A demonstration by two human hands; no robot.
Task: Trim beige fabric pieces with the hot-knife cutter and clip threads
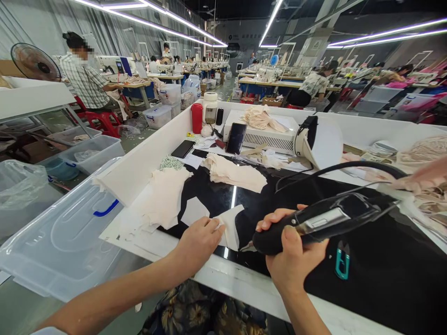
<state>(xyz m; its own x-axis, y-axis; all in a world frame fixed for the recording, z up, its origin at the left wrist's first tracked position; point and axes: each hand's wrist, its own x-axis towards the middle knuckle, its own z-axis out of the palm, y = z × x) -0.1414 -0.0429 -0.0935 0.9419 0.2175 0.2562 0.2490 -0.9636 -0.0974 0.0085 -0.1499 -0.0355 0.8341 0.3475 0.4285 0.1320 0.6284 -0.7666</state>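
My left hand (201, 239) has its fingers pressed together on a cream fabric piece (232, 226) lying on the black glossy work surface (377, 293). My right hand (293, 251) is wrapped round a black handheld tool (314, 223) with a silver panel and a cable at its back. The tool's thin metal tip points left, close to the fabric's lower right edge. A white pattern-like piece (194, 211) lies just beyond my left hand. Stacks of cream fabric lie farther back (235, 173) and at the left (167, 196).
Teal thread snips (342, 261) lie right of my right hand. Behind are two phones, a red container (196, 118), a white machine (261, 131) and a lamp-like shade (324, 143). Another person's hand (426, 177) reaches in at the right edge. A plastic bin lid (63, 232) is at the left.
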